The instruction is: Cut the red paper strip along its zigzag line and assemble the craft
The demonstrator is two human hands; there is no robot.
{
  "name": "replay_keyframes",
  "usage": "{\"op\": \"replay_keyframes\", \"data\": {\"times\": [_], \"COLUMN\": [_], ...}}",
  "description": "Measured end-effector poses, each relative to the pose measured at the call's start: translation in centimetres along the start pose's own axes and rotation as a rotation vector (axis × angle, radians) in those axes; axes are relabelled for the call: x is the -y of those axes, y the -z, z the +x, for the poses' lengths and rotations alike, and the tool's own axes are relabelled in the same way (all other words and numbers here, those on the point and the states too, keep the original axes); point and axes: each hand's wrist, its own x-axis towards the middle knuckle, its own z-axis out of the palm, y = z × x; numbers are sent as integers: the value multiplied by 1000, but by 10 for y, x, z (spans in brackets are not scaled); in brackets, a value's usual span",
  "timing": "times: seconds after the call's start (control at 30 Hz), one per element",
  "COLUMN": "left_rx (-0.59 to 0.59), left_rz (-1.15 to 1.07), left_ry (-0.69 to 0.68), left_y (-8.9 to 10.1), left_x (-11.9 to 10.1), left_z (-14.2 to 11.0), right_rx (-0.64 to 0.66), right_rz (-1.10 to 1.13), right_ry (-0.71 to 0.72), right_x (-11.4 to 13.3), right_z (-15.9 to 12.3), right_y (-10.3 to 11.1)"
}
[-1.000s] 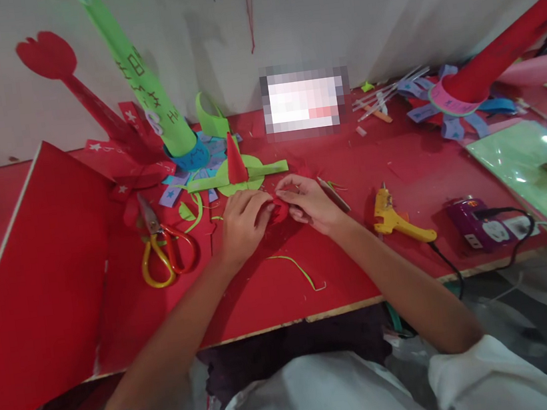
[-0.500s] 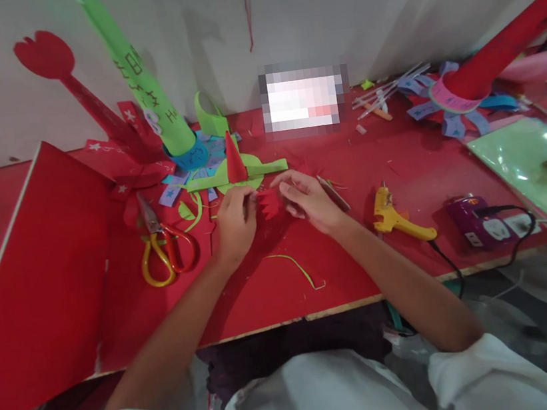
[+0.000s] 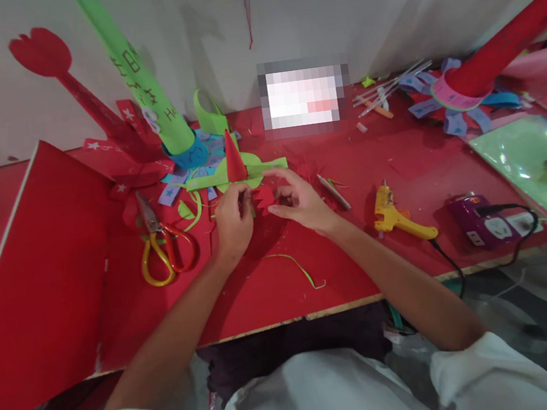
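Note:
A small red craft-foam piece with a jagged edge is between my two hands, above the red tabletop. Its left end is pinched in the fingers of my left hand. The thumb and curled fingers of my right hand close on its right end, while the index finger stretches out above it. Just beyond the fingers lies a green foam disc with a strip across it, and a red cone stands upright on it.
Scissors lie to the left, near an upright red board. On the right are a yellow glue gun, a purple power adapter and a green sheet. A green decorated tube stands behind. Green scrap lies in front.
My right hand has shifted slightly left and its thumb has come down to the red foam piece's right end. The piece has turned a little. My left hand keeps its pinch.

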Motion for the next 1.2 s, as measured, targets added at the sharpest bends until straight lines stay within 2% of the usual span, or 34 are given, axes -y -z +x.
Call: {"op": "replay_keyframes", "data": {"times": [0.1, 0.27, 0.43, 0.57, 0.8, 0.97, 1.2], "left_rx": [-2, -104, 8, 136, 122, 115, 89], "left_rz": [-52, -324, -345, -293, -359, -366, -427], "left_ry": [46, 146, 134, 98, 134, 159, 213], "left_y": [0, 2, 2, -3, -8, -10, -8], "left_x": [-2, -10, -13, -13, -8, -6, 0], "left_z": [0, 0, -2, -5, -4, -5, -1], "right_rx": [-33, -93, -189, -194, -162, -125, -185], "right_rz": [-46, -156, -347, -439, -615, -608, -446], "right_ry": [8, 82, 203, 223, 221, 211, 198], "right_x": [1, 1, -2, -3, -9, -8, -5], "right_z": [0, 0, -2, -4, -5, -6, -2], "right_y": [0, 1, 1, 1, 2, -1, 3]}}
